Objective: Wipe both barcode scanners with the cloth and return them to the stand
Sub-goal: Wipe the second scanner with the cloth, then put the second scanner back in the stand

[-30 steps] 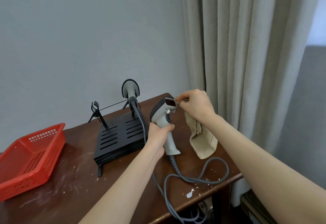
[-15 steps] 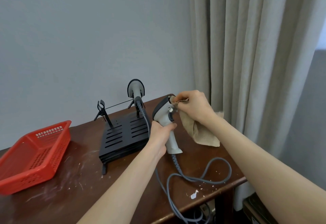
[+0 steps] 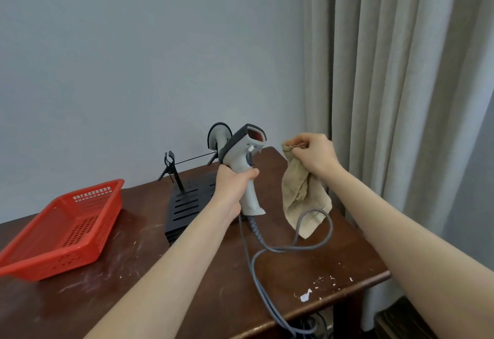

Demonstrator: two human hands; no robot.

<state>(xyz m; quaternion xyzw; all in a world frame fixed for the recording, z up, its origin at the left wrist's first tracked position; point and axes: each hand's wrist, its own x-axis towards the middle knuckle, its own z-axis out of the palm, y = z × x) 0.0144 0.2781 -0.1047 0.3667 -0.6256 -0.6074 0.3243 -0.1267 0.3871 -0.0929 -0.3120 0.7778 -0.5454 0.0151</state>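
Red plastic basket (image 3: 61, 231) sits at the far L of the table (image 3: 307, 266), well apart from the stand (image 3: 187, 205), tilted w/ its near edge on the wood. Stand is black, slotted base, w/ a clip post (image 3: 171, 170) rising at its back L corner & a thin rod running R from it. 2nd scanner (image 3: 217, 135) perches upright at the stand's back R, only its grey head & dark rim showing behind the held one.

L hand (image 3: 232, 186) is just R of the stand's base, fist wrapped tight round the grip of the scanner (image 3: 243, 157). Scanner is lifted clear of the table, roughly upright, dark-topped head tipped up & R, reddish window facing R toward the cloth. Grey cable (image 3: 267, 247) drops from the grip's foot, loops across the wood R of the stand & falls over the near edge.

R hand (image 3: 312, 155) is further R of the stand, near the scanner head but not touching it; fingers pinched closed on the top of the cloth (image 3: 302, 194). Cloth is beige, crumpled, hangs down from that pinch; its low corner is behind the cable loop, can't tell if it touches the table.

White paint flecks (image 3: 306, 297) mark the wood near the front R edge. Pale curtain (image 3: 401, 98) hangs behind, R of everything.
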